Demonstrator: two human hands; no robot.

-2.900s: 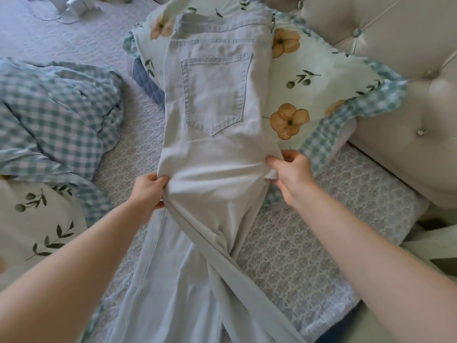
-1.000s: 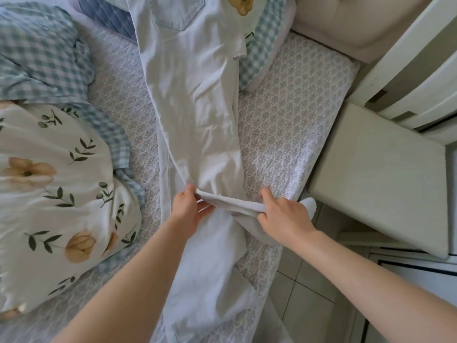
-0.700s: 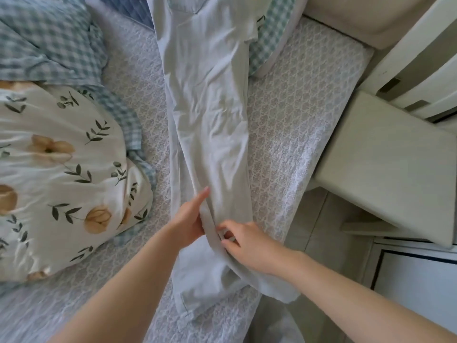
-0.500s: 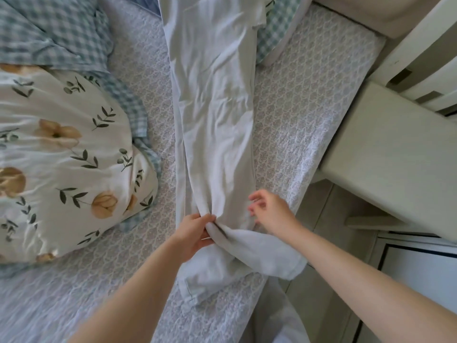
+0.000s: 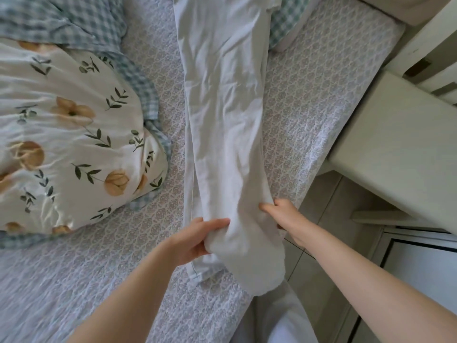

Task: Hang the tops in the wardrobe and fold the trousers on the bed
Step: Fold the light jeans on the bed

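Observation:
Pale grey-white trousers (image 5: 222,100) lie lengthwise down the bed, one leg stacked on the other, waist out of view at the top. My left hand (image 5: 197,240) grips the left edge of the upper leg near its hem. My right hand (image 5: 284,215) pinches the right edge of the same leg. The hem end (image 5: 257,268) is lifted off the lower leg and droops towards me. The lower leg's hem (image 5: 197,271) lies flat on the patterned bed sheet (image 5: 309,107).
A floral duvet with a blue check border (image 5: 69,134) is heaped on the left of the bed. A check-edged pillow (image 5: 284,18) lies under the trousers at the top. A cream bedside cabinet (image 5: 400,149) stands right of the bed, over tiled floor (image 5: 319,201).
Both hands have worked down the trousers from the seat to the lower legs. In the last half second my right hand closed on the upper leg's right edge and the hem end rose.

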